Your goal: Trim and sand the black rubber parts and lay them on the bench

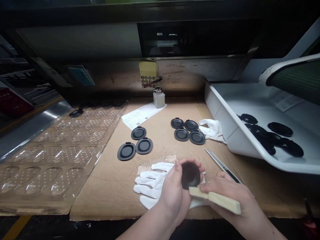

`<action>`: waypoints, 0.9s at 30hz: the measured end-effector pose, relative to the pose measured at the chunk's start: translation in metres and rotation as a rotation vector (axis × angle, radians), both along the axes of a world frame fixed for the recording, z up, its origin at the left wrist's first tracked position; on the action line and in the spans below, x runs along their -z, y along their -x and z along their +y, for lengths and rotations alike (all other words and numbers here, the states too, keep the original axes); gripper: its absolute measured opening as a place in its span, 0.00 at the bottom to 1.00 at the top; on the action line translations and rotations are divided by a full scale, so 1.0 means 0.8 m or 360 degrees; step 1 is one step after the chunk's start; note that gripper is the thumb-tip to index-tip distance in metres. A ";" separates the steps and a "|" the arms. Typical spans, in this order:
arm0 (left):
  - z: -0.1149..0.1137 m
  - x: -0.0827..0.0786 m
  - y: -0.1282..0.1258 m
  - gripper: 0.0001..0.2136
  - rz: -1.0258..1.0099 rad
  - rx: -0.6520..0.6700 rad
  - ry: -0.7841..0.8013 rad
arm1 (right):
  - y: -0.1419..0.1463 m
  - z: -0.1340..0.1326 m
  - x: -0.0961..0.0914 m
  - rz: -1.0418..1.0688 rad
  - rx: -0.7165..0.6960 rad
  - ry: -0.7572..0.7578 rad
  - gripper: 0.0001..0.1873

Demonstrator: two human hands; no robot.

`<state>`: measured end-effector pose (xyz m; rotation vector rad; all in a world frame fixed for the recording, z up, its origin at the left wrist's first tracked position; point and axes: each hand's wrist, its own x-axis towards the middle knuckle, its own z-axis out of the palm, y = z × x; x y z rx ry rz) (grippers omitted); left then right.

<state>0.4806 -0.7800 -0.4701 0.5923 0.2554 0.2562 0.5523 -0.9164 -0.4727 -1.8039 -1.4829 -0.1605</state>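
Note:
My left hand (172,195) grips a round black disc (190,175) by its edge, fingers curled around it. My right hand (225,193) holds a cream sanding block (215,199), whose end meets the lower edge of the disc. A white cotton glove (147,183) lies on the cardboard (112,200) beneath my left hand, and a second glove (212,130) lies farther ahead. Several black lidded discs (144,145) rest on the cardboard ahead of my hands. A slim steel tool (222,165) lies just beyond my right hand.
To the right stands a white tray (240,140) holding several black discs. A clear blister tray (60,160) lies to the left. At the back are a printed paper sheet (142,115) and a white dispenser bottle (159,99).

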 end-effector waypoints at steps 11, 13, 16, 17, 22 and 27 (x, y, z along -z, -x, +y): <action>0.001 -0.003 0.003 0.23 0.0097 0.0013 0.0056 | -0.025 0.000 -0.026 -0.0262 0.0328 -0.0329 0.13; 0.002 -0.005 0.003 0.25 0.0098 0.0045 0.0059 | -0.022 -0.015 -0.025 -0.0149 0.0597 -0.0363 0.13; 0.002 -0.004 0.003 0.25 0.0096 0.0058 0.0030 | -0.019 -0.030 -0.025 -0.0154 0.0589 -0.0223 0.13; 0.001 -0.004 0.003 0.25 0.0098 0.0060 0.0006 | -0.020 -0.030 -0.028 -0.0148 0.0447 -0.0143 0.13; -0.003 -0.006 0.006 0.21 0.0129 0.0030 -0.0200 | -0.030 0.001 -0.049 -0.0036 -0.0196 0.0086 0.12; -0.003 -0.007 0.007 0.20 0.0140 0.0032 -0.0229 | -0.032 0.015 -0.059 -0.0047 -0.0223 0.0190 0.11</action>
